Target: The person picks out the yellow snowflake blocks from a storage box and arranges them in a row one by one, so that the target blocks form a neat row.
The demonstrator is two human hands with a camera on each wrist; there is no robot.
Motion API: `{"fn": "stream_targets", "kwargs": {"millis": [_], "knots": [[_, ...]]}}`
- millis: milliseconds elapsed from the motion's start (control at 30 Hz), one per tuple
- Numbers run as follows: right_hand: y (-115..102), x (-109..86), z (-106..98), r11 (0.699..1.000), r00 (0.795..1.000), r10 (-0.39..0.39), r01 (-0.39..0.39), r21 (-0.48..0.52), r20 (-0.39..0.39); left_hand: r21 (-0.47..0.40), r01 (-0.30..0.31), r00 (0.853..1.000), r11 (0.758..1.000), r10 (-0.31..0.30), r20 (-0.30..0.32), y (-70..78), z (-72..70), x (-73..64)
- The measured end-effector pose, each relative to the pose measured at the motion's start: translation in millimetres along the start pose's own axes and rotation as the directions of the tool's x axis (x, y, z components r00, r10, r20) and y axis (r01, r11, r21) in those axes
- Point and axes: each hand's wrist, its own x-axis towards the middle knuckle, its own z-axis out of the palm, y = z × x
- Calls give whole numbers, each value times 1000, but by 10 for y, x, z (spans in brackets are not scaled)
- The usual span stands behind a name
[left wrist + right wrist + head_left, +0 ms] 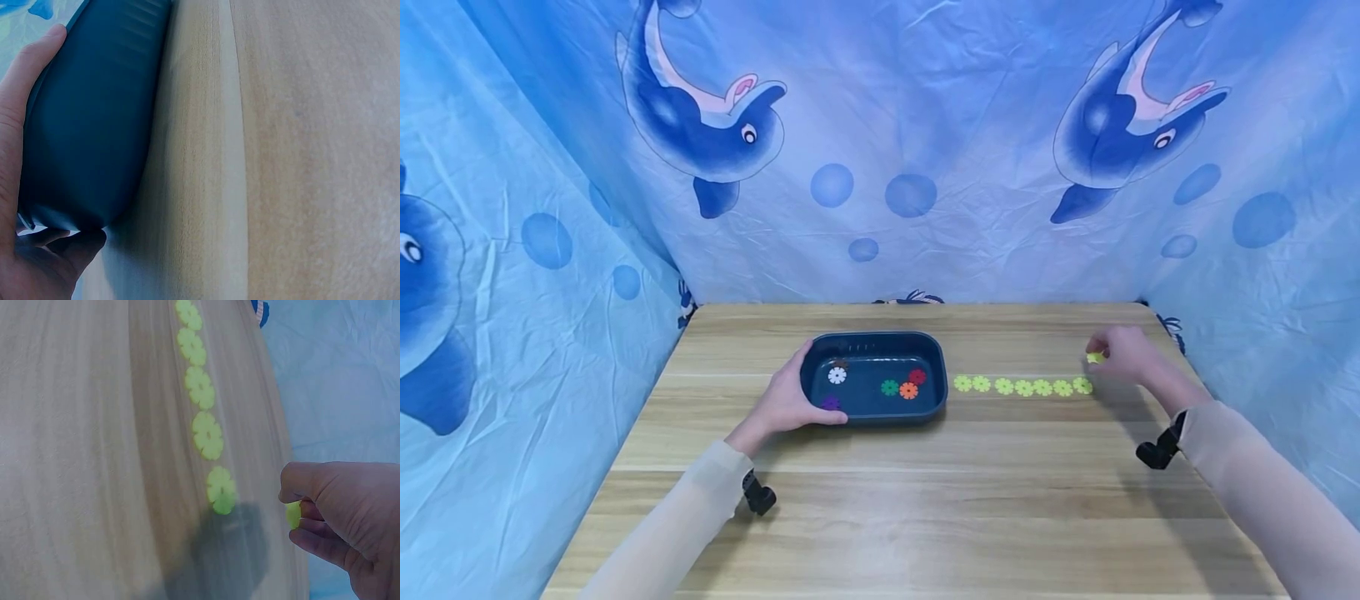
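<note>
My left hand (786, 398) grips the left end of a dark blue plastic tray (880, 417), its thumb along the near rim. In the left wrist view the tray's outer wall (94, 125) fills the space beside the thumb. Over the table's right part, my right hand (1126, 360) pinches a yellow flower-shaped disc (293, 514) between thumb and fingers. A row of several matching yellow discs (1025, 388) runs from the tray's right side to just left of and below that hand.
Inside the tray lie white (837, 375), brown, purple, green (890, 387), orange (908, 390) and red discs. The wooden table (880, 517) meets blue dolphin-print curtains (985, 250) at its back and sides. A small black camera (1157, 453) hangs from each sleeve cuff.
</note>
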Motion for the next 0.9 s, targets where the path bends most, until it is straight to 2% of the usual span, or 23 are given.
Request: {"fn": "stream_targets", "kwargs": {"millis": [267,500,900], "knots": [[100,-106,89,1000,1000,25,-25,10,11,-11,-1,1000,1000,1,-2,1,3,3],[168,-149,184,1000,1000,11,-10,7,-4,-2,11,1000,1000,-11,1,5,4,6],[188,-187,333,999,999,37,-37,32,3,-6,12,1000,1000,-12,3,-21,7,-6]]}}
